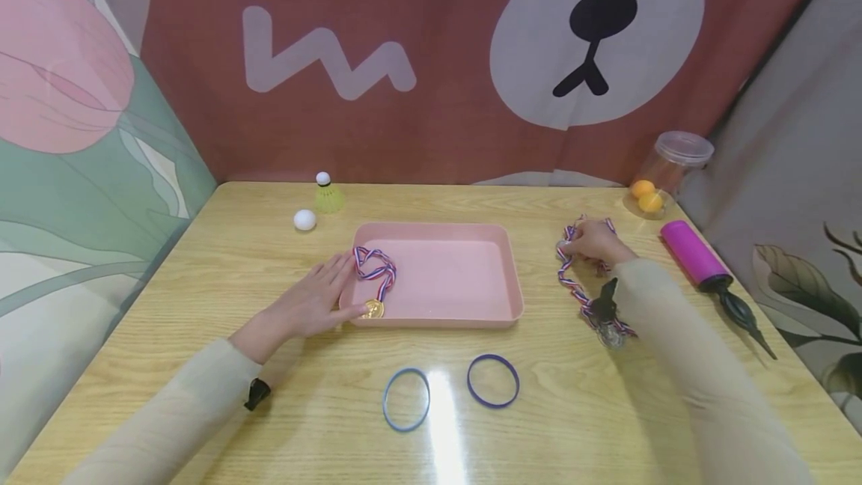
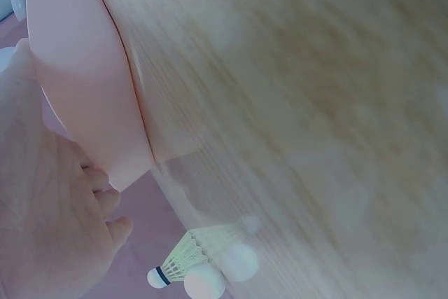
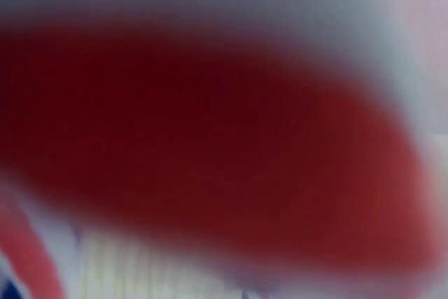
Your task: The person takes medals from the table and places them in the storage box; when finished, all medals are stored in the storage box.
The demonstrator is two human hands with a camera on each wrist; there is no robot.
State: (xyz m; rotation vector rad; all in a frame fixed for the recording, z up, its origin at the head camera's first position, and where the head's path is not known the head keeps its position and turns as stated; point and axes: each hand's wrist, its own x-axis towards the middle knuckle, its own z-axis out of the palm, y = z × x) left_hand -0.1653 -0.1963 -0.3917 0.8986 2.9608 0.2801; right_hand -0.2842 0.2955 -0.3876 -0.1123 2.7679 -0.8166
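Watching remotely, I take the pink tray (image 1: 447, 275) as landmark. Left hand (image 1: 310, 299) at the tray's left rim: grip relaxed, fingers extended, thumb by the gold medal (image 1: 374, 310). That medal and its ribbon (image 1: 387, 272) lie in the tray's left end. Right hand (image 1: 592, 240), right of the tray: grip seems to pinch a striped strap (image 1: 574, 290), though my right-wrist view is badly blurred. Silver medal (image 1: 611, 334) on the bench (image 1: 323, 410), right of the tray's near corner.
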